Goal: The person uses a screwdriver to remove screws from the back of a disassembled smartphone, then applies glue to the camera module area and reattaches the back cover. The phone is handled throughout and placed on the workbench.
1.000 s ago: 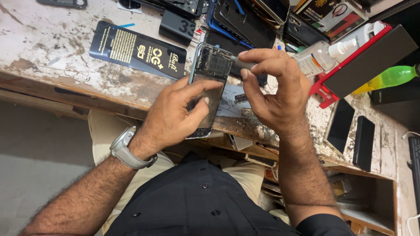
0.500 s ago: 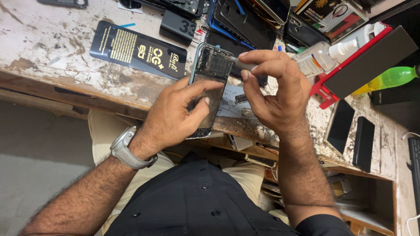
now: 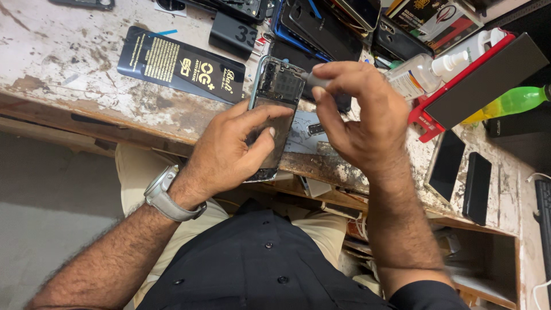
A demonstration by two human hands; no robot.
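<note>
In the middle of the frame the left hand (image 3: 229, 152) holds an opened smartphone with its back cover off and dark circuit parts exposed (image 3: 274, 109), standing on its long axis just over the near edge of the worn, paint-stained wooden table (image 3: 63, 63). The fingers wrap the phone's left side and the thumb lies across its lower half, so this grip is closed firmly around the body. The right hand (image 3: 359, 117) comes in from the right of the frame, and its grip is pinched narrow on a thin grey-handled screwdriver (image 3: 314, 79), whose tip meets the upper right part of the phone's open back. The phone thus lies between the two hands, its upper end touching the tool and its lower end hidden behind the left palm.

To do this well, I judge the driver should stay square to the screw head with light, steady pressure, while the left hand keeps the phone from rocking; a slip could scratch the exposed board. Whether the tip sits in a screw is too small to tell.

Around them: a long black printed card package (image 3: 181, 64) lies at upper left, a clear pump bottle (image 3: 427, 72) and a red-edged dark flat case (image 3: 479, 80) at upper right, with a green plastic bottle (image 3: 508, 103) beyond. Two dark glass phone panels (image 3: 462, 172) rest at right.
</note>
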